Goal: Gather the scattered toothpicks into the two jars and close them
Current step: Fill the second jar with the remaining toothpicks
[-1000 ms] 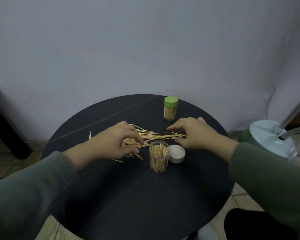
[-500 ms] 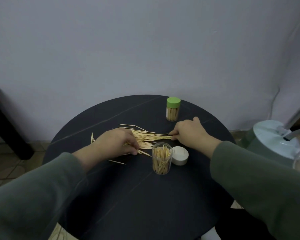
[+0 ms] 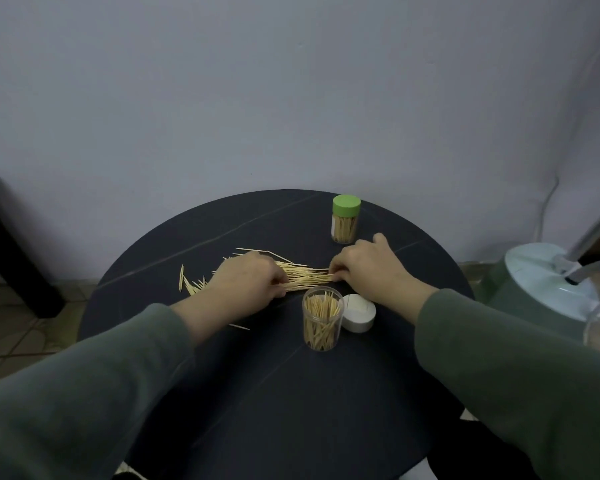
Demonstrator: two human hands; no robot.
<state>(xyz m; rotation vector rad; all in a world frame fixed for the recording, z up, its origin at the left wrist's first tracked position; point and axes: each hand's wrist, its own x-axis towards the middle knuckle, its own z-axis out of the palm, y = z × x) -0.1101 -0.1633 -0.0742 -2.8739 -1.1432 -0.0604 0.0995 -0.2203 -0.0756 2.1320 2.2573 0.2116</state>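
While both grips pinch toothpicks (image 3: 305, 277) | left hand (image 3: 248, 284) palm-down | right hand (image 3: 368, 268) palm-down

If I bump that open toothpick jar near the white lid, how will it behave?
The open jar is tall and narrow, so it would probably tip easily. With no lid on, its toothpicks would likely spill. It looks like light clear plastic, so it may slide.

Both hands closed inward, fingers bunching loose toothpicks (image 3: 305, 277) into tighter bundle.
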